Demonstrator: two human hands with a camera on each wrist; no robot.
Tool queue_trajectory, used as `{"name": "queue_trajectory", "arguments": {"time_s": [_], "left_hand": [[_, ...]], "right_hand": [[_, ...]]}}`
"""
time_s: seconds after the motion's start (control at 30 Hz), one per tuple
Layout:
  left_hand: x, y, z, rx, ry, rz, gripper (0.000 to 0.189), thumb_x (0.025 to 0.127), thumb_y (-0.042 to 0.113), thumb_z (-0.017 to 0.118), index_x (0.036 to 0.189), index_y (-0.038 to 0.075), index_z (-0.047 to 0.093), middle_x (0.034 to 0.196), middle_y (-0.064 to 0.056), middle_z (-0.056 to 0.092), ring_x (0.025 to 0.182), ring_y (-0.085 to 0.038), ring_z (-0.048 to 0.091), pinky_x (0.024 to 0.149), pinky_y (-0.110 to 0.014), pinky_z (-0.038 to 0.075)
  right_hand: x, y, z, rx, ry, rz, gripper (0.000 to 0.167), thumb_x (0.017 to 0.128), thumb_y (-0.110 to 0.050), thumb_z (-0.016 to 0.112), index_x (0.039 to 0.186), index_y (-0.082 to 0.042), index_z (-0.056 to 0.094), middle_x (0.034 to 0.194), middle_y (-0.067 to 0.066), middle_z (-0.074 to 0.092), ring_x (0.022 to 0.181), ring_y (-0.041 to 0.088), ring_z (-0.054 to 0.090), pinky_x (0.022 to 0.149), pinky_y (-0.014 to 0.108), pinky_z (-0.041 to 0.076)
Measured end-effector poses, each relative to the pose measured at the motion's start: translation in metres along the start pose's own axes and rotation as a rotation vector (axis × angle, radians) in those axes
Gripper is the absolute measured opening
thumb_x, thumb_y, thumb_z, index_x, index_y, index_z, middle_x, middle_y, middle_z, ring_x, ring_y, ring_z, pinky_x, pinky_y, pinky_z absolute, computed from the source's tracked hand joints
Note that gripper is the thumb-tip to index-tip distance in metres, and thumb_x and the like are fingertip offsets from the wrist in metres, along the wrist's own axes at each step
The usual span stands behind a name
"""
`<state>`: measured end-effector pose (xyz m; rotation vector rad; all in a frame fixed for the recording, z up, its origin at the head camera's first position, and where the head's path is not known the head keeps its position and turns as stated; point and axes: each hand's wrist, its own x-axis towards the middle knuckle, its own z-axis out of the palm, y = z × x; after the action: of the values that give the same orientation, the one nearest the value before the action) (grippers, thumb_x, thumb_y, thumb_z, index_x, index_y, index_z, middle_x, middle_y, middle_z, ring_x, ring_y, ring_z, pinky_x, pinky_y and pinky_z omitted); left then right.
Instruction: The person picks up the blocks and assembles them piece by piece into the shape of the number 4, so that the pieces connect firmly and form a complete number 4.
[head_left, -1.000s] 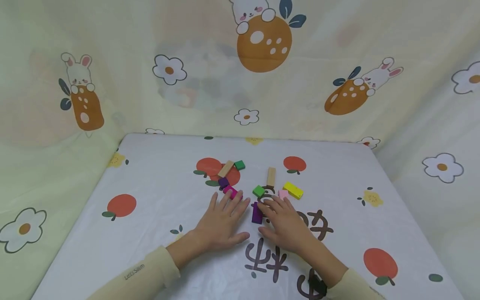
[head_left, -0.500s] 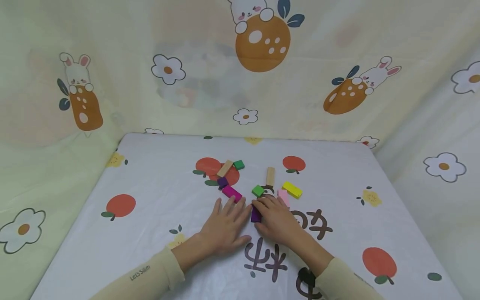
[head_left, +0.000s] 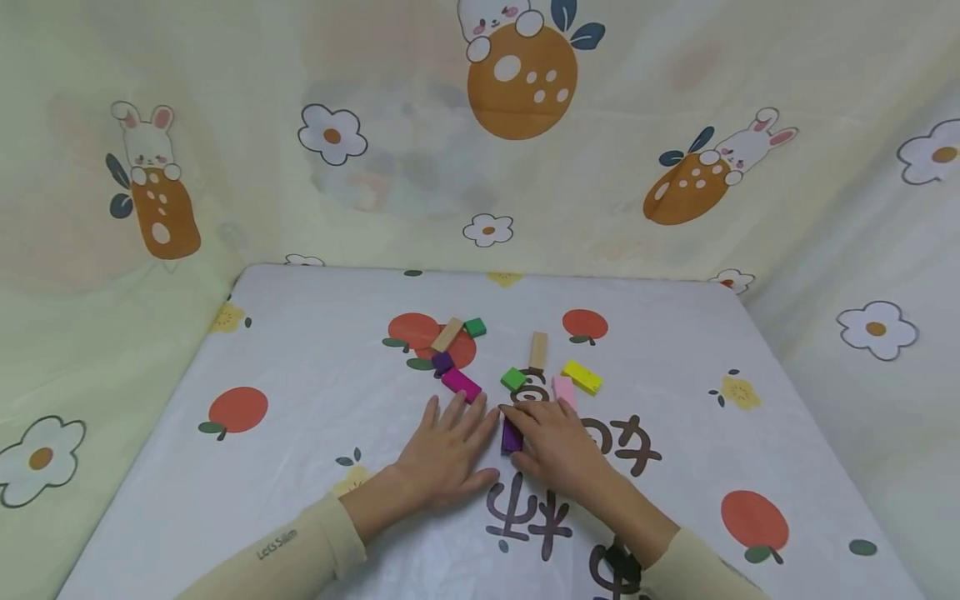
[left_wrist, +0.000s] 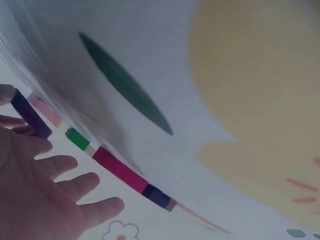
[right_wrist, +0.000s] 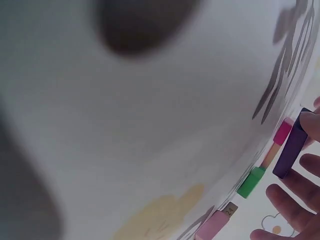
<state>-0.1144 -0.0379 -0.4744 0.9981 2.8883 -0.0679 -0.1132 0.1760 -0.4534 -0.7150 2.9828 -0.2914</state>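
My right hand (head_left: 558, 446) pinches a purple block (head_left: 512, 436) lengthwise, thumb at its near end and index finger at its far end. The right wrist view shows the same purple block (right_wrist: 291, 145) between thumb and fingers. Beside it, my left hand (head_left: 446, 454) lies with fingers spread, holding nothing. Just beyond the left fingertips is a magenta block (head_left: 461, 384), with a small dark purple block (head_left: 442, 362) near its far end. A pink block (head_left: 564, 389) lies by the right fingers, partly hidden. A green block (head_left: 513, 379) lies between the two groups.
Farther back are a plain wooden block (head_left: 447, 335), a darker green block (head_left: 476, 327) and another wooden block (head_left: 538, 351). A yellow block (head_left: 582, 377) lies to the right. A printed white cloth (head_left: 315, 333) covers the table, with patterned curtains (head_left: 405, 192) around it.
My right hand has moved left, and its thumb has come in against the purple block. The left hand has drawn back slightly, uncovering more of the magenta block.
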Motion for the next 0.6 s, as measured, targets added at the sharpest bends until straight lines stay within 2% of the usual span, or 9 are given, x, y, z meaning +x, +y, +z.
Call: {"name": "queue_trajectory", "arguments": {"time_s": [0.2, 0.47, 0.6], "left_hand": [[0.0, 0.0, 0.0, 0.007, 0.003, 0.006, 0.082, 0.101, 0.069, 0.038, 0.166, 0.022, 0.023, 0.173, -0.007, 0.022, 0.159, -0.036, 0.022, 0.124, -0.064, 0.023], [-0.001, 0.0, 0.002, 0.009, 0.008, 0.002, 0.082, 0.101, 0.069, 0.037, 0.166, 0.021, 0.022, 0.173, -0.007, 0.021, 0.159, -0.036, 0.02, 0.124, -0.064, 0.022], [0.0, 0.0, 0.003, -0.008, 0.012, 0.008, 0.081, 0.102, 0.068, 0.037, 0.166, 0.021, 0.022, 0.173, -0.008, 0.02, 0.159, -0.037, 0.02, 0.124, -0.064, 0.021]], "right_hand": [[-0.018, -0.005, 0.0, -0.042, -0.009, -0.019, 0.065, 0.088, -0.033, 0.083, 0.146, -0.014, 0.059, 0.144, 0.007, 0.062, 0.136, 0.03, 0.056, 0.119, 0.066, 0.032], [-0.035, -0.012, 0.001, 0.009, -0.016, -0.1, 0.062, 0.089, -0.032, 0.081, 0.143, -0.012, 0.061, 0.14, 0.007, 0.063, 0.132, 0.03, 0.057, 0.115, 0.069, 0.034], [-0.04, -0.013, 0.005, 0.021, -0.051, -0.112, 0.061, 0.089, -0.033, 0.081, 0.144, -0.014, 0.061, 0.139, 0.006, 0.063, 0.132, 0.029, 0.057, 0.116, 0.07, 0.033]]}}
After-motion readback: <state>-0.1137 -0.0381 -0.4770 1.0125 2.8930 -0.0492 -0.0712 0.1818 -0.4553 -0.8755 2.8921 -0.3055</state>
